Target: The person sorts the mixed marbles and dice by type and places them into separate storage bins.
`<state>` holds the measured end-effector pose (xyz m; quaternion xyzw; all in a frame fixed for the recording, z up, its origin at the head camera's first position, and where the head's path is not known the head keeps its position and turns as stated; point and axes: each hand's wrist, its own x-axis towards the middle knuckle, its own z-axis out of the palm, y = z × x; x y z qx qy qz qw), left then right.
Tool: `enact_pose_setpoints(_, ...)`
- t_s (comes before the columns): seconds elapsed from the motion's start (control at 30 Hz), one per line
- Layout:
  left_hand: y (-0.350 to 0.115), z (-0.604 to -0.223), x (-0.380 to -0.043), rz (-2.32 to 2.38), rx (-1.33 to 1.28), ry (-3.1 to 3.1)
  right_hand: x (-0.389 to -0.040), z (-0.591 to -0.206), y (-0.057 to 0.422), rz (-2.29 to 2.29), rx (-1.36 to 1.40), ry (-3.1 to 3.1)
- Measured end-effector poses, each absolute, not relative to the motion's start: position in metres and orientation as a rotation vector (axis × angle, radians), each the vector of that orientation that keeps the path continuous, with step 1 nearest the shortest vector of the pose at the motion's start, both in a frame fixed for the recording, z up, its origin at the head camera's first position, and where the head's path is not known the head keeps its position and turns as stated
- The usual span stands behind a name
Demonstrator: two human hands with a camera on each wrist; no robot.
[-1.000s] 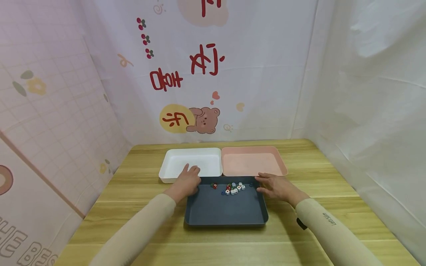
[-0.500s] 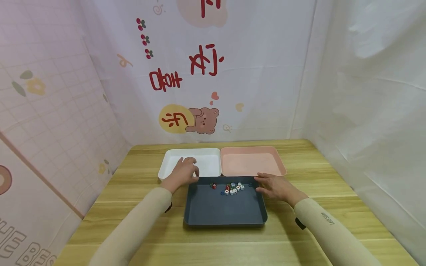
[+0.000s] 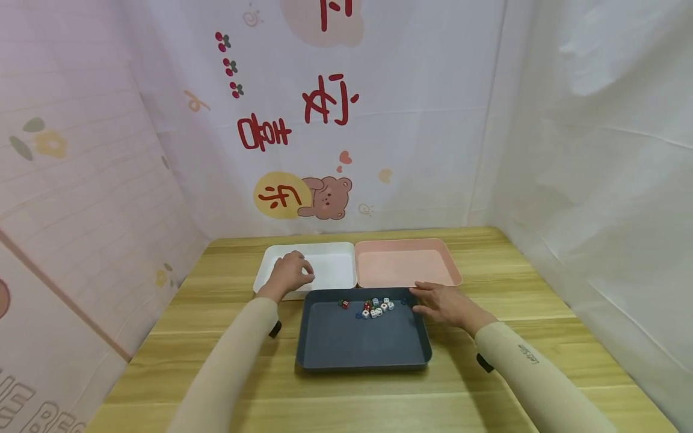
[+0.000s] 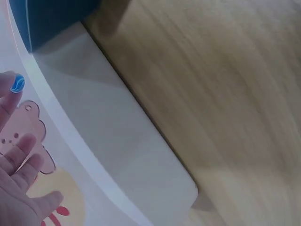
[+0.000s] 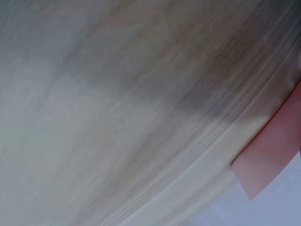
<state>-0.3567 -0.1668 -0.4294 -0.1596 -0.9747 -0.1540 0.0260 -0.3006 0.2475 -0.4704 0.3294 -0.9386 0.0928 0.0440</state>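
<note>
Between thumb and fingertip, my left hand (image 3: pixel 289 275) pinches a blue marble (image 4: pixel 18 83) with white swirls, seen in the left wrist view. In the head view that hand is over the white tray (image 3: pixel 337 246), its other fingers loosely spread. My right hand (image 3: pixel 445 304) rests at the far right corner of the dark grey tray (image 3: pixel 363 346), fingers relaxed and holding nothing. Toward the back of the grey tray lie several white dice (image 3: pixel 378 311), a few red dice (image 3: pixel 345 305), and small blue pieces (image 3: pixel 358 315).
A pink tray (image 3: pixel 407 264) stands right beside the white one, behind the grey tray. All three sit on a wooden table (image 3: pixel 346 406). Printed cloth (image 3: pixel 422 120) hangs behind and along both sides.
My left hand has lifted off the grey tray's left rim and moved left and back over the white tray. My right hand has stayed at the grey tray's right corner.
</note>
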Motion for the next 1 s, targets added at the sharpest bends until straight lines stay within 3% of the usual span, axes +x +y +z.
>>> enact_pose_setpoints(0.3, -0.171, -0.440, -0.373, -0.626, -0.354, -3.048, -0.302, -0.470, 0.247, 0.290, 1.003, -2.867)
enact_pose_setpoints(1.0, -0.177, -0.453, -0.373, -0.604, -0.237, -3.057, -0.299, -0.469, 0.244, 0.296, 1.011, -2.866)
